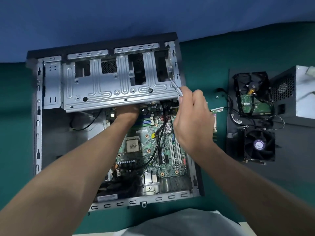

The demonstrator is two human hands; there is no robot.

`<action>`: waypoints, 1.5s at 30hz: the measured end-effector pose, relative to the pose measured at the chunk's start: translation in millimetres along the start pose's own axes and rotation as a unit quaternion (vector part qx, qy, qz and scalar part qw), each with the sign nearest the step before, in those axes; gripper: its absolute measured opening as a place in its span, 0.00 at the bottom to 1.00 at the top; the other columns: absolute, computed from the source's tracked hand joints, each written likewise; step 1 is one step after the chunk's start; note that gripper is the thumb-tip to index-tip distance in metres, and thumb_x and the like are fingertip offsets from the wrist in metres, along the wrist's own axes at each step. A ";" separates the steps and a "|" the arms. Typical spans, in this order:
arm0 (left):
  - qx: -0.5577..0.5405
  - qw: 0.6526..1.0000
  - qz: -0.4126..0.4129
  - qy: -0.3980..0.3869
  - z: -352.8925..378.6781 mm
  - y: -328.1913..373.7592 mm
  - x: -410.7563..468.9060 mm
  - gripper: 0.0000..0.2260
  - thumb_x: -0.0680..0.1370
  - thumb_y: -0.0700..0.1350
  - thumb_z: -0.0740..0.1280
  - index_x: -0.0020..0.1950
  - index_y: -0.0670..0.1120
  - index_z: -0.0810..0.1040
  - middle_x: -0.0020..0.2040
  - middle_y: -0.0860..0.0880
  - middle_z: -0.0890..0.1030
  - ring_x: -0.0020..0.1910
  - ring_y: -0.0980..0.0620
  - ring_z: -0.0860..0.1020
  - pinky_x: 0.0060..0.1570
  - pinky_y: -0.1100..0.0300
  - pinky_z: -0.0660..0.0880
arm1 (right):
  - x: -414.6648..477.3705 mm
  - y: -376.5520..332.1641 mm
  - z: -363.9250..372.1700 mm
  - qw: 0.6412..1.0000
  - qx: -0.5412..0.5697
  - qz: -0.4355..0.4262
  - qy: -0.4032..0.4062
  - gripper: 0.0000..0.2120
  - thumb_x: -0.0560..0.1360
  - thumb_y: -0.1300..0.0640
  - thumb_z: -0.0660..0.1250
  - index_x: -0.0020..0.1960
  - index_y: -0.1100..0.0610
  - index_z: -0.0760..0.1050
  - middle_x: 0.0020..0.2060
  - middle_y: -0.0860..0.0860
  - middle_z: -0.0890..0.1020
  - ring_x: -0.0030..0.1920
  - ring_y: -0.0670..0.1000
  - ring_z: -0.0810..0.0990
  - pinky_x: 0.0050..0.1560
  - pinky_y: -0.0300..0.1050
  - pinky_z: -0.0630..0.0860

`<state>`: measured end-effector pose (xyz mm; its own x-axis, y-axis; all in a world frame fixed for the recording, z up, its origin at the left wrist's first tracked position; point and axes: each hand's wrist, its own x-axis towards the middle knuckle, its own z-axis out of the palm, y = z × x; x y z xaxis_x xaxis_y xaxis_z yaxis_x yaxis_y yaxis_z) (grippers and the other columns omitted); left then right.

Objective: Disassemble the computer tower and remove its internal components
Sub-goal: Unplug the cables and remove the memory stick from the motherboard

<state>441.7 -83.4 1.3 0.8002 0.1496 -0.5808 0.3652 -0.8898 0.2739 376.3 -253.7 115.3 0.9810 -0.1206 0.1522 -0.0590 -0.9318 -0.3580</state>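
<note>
The open computer tower point(37, 126) lies flat on a green mat, its green motherboard point(150, 150) exposed with a bare CPU point(132, 145) near the middle. A silver drive cage point(105, 86) spans the far half of the case. My left hand point(127, 113) reaches under the cage's near edge, and its fingers are hidden there. My right hand point(192, 116) grips a thin silver screwdriver point(175, 87) whose tip touches the cage's right end. Black cables point(162, 126) run across the board.
On a dark panel point(289, 167) to the right lie a hard drive point(252, 96), a grey power supply point(300, 92) and a black cooler fan point(260, 145). Memory sticks point(215, 120) and a loose screw point(217, 97) lie between case and panel. A blue cloth point(119, 17) lies behind.
</note>
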 end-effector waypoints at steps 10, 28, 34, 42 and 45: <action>-0.102 0.969 0.062 0.216 -11.7 13.6 -107.2 0.07 0.74 0.30 0.67 0.50 0.38 0.76 0.45 0.42 0.80 0.41 0.48 0.76 0.44 0.58 0.75 | 2.9 5.7 -2.5 0.982 0.179 0.058 -0.016 0.07 0.82 0.57 0.52 0.52 0.58 0.68 0.44 0.48 0.70 0.41 0.50 0.68 0.41 0.43 0.61; 0.037 0.898 0.387 0.206 30.1 114.2 -196.0 0.05 0.74 0.37 0.70 0.47 0.45 0.82 0.41 0.51 0.82 0.45 0.48 0.79 0.55 0.56 0.65 | -40.4 87.6 -38.2 0.501 0.709 0.472 -0.151 0.13 0.82 0.61 0.55 0.41 0.62 0.71 0.27 0.54 0.75 0.29 0.52 0.75 0.34 0.45 0.75; 0.090 0.889 0.404 0.193 28.0 98.4 -200.1 0.10 0.74 0.39 0.68 0.54 0.41 0.81 0.54 0.47 0.83 0.58 0.48 0.77 0.67 0.56 0.61 | -56.2 91.3 -7.4 0.587 0.592 0.520 -0.185 0.11 0.83 0.62 0.52 0.49 0.64 0.71 0.39 0.59 0.78 0.36 0.54 0.78 0.36 0.45 0.78; 0.109 0.880 0.440 0.144 25.2 79.1 -207.0 0.18 0.81 0.46 0.57 0.70 0.43 0.71 0.72 0.48 0.70 0.74 0.51 0.62 0.75 0.59 0.47 | -55.1 99.8 1.5 0.586 0.576 0.530 -0.210 0.11 0.83 0.62 0.53 0.51 0.65 0.73 0.42 0.59 0.78 0.39 0.55 0.79 0.32 0.46 0.78; 0.102 0.888 0.427 0.138 26.4 63.3 -212.2 0.22 0.84 0.52 0.52 0.76 0.44 0.63 0.77 0.50 0.61 0.77 0.55 0.53 0.75 0.59 0.46 | -45.1 97.2 -6.3 0.647 0.543 0.497 -0.198 0.08 0.82 0.63 0.53 0.49 0.60 0.71 0.39 0.57 0.77 0.34 0.52 0.75 0.31 0.44 0.73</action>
<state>282.5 -182.9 121.6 0.8398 -0.5428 -0.0102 -0.5024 -0.7842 0.3643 325.2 -340.9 79.4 0.5421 -0.1786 -0.8211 -0.7430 0.3547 -0.5676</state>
